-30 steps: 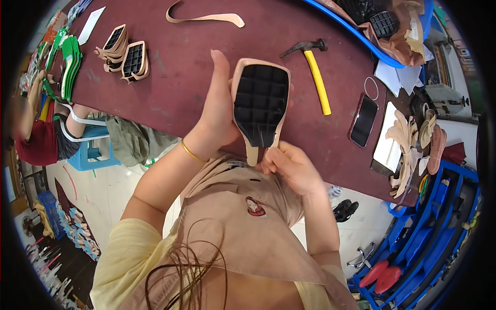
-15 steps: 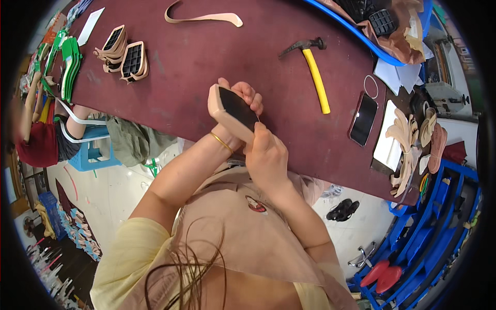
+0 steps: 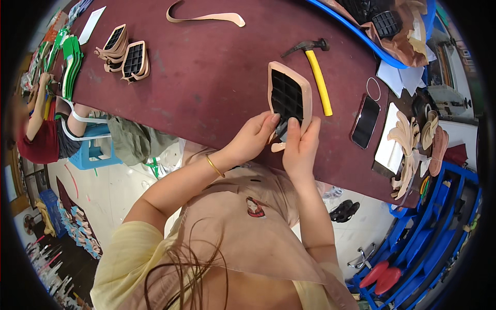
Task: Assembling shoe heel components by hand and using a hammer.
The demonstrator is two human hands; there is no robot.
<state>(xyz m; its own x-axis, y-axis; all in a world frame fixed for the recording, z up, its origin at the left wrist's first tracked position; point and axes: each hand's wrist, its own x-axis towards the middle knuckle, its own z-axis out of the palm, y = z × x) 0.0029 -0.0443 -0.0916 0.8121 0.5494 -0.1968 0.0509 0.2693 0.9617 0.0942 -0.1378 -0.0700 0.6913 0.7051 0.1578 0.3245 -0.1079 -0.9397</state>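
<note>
A black gridded heel block [image 3: 287, 90] with a beige strip wrapped round its sides is held up over the table's near edge. Its hollow grid faces me. My left hand [image 3: 253, 135] grips the lower left corner, thumb pressed at the grid's edge. Closed round the lower right side is my right hand [image 3: 301, 150], with its thumb on the black grid. A short beige end pokes out below, between the two hands. Beyond the block lies a hammer [image 3: 318, 82] with a yellow handle. The fingers behind the block are hidden.
Similar wrapped blocks [image 3: 135, 62] stand at the far left, near a loose beige strip [image 3: 206, 19]. On the right lie a phone [image 3: 365, 121] and bundled beige strips [image 3: 405, 147]. A blue-rimmed container [image 3: 356, 32] is at the back right. Another person [image 3: 39, 132] sits at the left.
The block has moved right and away from me and turned from its smooth black face to its gridded side. Both hands now hold its near end, thumbs side by side.
</note>
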